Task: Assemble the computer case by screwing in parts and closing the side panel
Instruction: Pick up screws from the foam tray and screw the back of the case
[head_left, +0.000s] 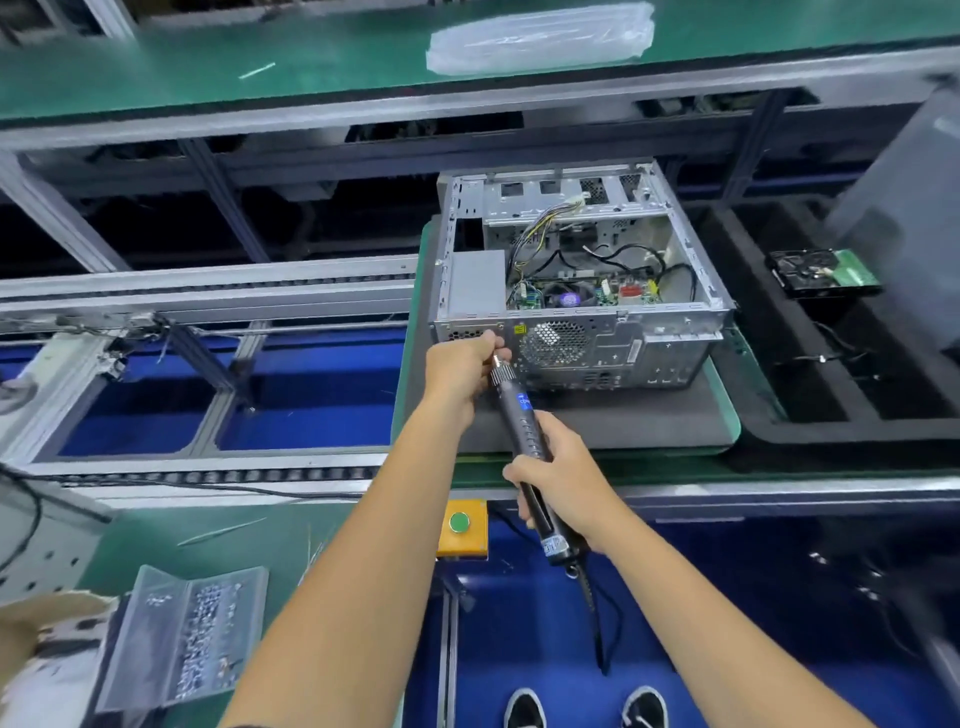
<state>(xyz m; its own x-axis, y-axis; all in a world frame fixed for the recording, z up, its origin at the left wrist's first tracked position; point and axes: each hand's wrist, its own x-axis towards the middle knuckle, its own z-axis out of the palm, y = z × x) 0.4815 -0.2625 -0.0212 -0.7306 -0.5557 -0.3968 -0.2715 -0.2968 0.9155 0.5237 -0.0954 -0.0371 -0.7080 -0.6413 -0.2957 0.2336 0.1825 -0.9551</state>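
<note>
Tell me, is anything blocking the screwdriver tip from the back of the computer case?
Nothing visible blocks it. The right hand grips the screwdriver, which points at the back panel of the computer case. Only the left hand is there, its fingers curled round the tip and hiding the contact point itself.

Open grey computer case (582, 291) on its side, wiring exposed

Open top of the computer case (582, 249) crossed by loose cables (540, 234), bare grey pad (613, 415) free near and right of it, electric screwdriver (524, 426) and both hands crowding the near-left corner, hard drive (823, 273) well apart on the right
</note>
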